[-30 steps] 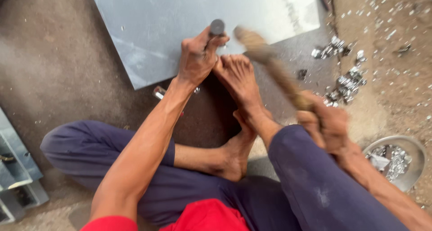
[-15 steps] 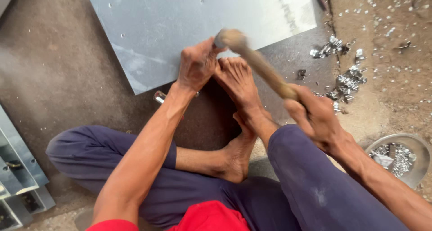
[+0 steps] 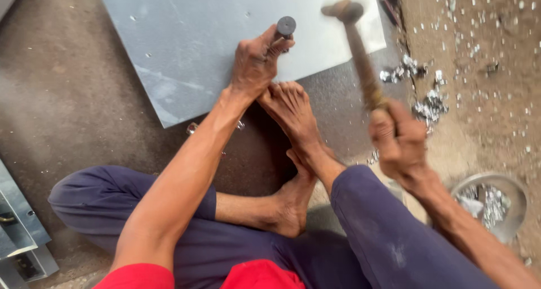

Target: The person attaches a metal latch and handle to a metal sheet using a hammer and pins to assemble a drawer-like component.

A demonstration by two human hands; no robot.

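My left hand (image 3: 255,63) grips a dark round-headed steel punch (image 3: 285,26) held upright on a grey metal sheet (image 3: 191,35) lying on the ground. My right hand (image 3: 398,136) is closed around the wooden handle of a hammer (image 3: 355,47); its head is raised, blurred, to the right of the punch top and clear of it. My bare right foot (image 3: 293,111) rests on the sheet's near edge, just below my left hand. My other foot (image 3: 287,207) is tucked under my leg.
Small shiny metal scraps (image 3: 425,97) lie scattered on the dirt at right. A round metal bowl (image 3: 511,204) holding scraps sits at lower right. Grey metal channel pieces (image 3: 20,241) lie at lower left. My legs in dark trousers fill the bottom.
The hammer head struck the punch top half a second ago and has now lifted up and to the right. My left hand keeps the punch in place.
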